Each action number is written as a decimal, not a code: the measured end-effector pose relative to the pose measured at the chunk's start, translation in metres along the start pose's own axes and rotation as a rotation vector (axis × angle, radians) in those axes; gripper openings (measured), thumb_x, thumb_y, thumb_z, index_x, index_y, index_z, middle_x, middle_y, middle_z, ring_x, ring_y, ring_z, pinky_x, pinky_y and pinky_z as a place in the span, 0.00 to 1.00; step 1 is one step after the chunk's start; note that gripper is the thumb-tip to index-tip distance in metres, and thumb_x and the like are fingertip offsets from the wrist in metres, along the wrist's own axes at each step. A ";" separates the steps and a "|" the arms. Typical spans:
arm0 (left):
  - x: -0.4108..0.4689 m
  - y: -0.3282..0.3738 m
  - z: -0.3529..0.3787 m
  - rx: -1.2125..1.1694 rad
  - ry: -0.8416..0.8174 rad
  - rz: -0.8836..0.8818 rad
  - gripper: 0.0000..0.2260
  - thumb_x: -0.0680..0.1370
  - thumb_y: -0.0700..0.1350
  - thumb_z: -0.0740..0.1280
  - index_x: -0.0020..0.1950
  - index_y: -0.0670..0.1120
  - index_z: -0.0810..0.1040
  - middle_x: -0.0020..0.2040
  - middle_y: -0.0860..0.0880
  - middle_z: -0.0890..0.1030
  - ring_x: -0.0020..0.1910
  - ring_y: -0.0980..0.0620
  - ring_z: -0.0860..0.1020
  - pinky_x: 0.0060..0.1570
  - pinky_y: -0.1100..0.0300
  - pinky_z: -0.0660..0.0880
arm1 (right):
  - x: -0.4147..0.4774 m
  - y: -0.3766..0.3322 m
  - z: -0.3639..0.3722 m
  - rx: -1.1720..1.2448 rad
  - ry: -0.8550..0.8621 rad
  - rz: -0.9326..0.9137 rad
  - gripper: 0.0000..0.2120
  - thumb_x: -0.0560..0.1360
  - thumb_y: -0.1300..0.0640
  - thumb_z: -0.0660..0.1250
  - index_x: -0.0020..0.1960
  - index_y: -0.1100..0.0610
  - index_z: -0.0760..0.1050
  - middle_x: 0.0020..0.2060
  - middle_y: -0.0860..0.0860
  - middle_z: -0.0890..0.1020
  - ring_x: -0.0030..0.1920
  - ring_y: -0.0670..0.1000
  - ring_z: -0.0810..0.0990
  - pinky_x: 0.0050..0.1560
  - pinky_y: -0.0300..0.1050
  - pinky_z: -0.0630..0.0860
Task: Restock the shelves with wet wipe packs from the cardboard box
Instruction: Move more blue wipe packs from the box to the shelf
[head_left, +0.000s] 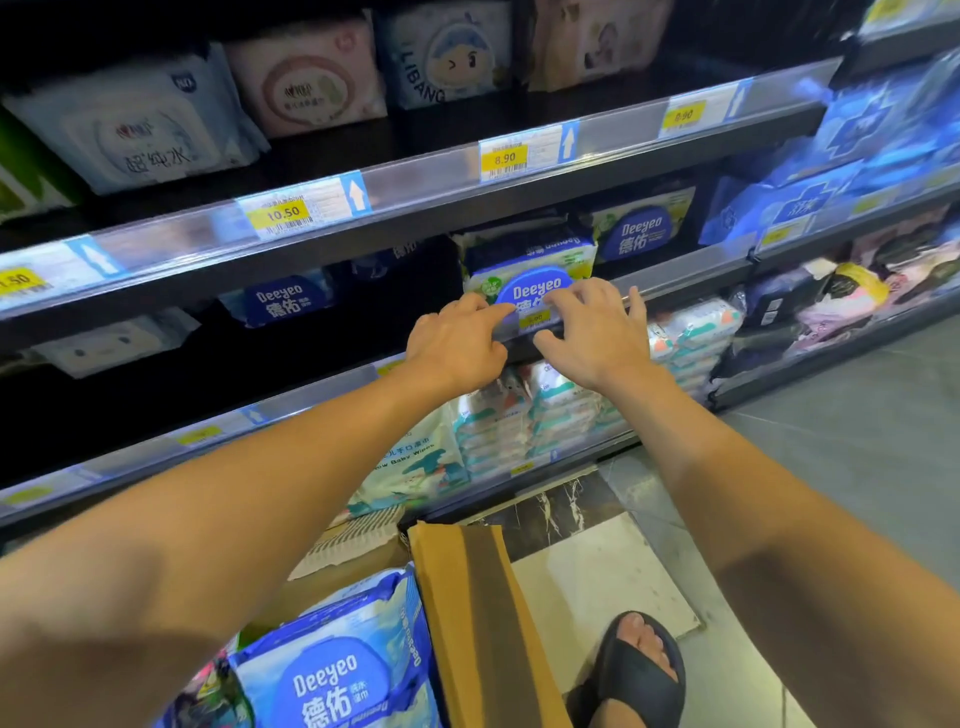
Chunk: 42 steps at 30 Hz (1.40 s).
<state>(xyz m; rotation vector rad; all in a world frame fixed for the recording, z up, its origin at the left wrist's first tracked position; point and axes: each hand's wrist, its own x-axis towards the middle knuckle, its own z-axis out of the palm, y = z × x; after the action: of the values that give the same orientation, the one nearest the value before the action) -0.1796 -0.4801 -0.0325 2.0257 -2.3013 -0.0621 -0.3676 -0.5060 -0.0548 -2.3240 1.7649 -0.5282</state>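
step: seat blue-white soft Deeyeo wipe pack (530, 262) | left hand (457, 345), right hand (592, 338) — fingers spread, pressing its front, gripping nothing | push evenly, square behind clear shelf rail (685, 279)

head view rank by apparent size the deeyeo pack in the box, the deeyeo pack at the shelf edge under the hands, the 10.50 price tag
1. Deeyeo pack in the box, nearness inflates it
2. Deeyeo pack at the shelf edge
3. 10.50 price tag
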 end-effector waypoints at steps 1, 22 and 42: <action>0.003 -0.001 0.001 -0.008 -0.002 0.001 0.26 0.82 0.51 0.61 0.81 0.56 0.64 0.74 0.50 0.69 0.70 0.46 0.72 0.63 0.49 0.71 | 0.001 0.000 0.000 -0.004 -0.008 0.002 0.26 0.78 0.41 0.61 0.74 0.46 0.71 0.72 0.50 0.69 0.78 0.52 0.59 0.80 0.67 0.43; 0.048 -0.013 -0.002 -0.056 -0.042 -0.063 0.24 0.84 0.55 0.55 0.80 0.56 0.65 0.73 0.47 0.75 0.68 0.43 0.75 0.59 0.50 0.76 | 0.047 -0.005 0.010 -0.011 -0.140 0.115 0.30 0.81 0.39 0.49 0.82 0.45 0.59 0.82 0.48 0.60 0.83 0.57 0.47 0.78 0.71 0.37; 0.003 -0.015 -0.010 0.031 -0.017 -0.051 0.27 0.83 0.60 0.56 0.82 0.55 0.61 0.77 0.47 0.68 0.73 0.42 0.70 0.66 0.43 0.70 | 0.018 -0.033 -0.001 -0.046 -0.016 -0.013 0.29 0.78 0.38 0.63 0.75 0.49 0.69 0.73 0.49 0.72 0.78 0.55 0.61 0.78 0.72 0.43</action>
<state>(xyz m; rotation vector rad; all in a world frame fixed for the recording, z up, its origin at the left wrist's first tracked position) -0.1646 -0.4848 -0.0236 2.1068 -2.2748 -0.0470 -0.3345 -0.5138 -0.0395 -2.3647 1.7746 -0.4752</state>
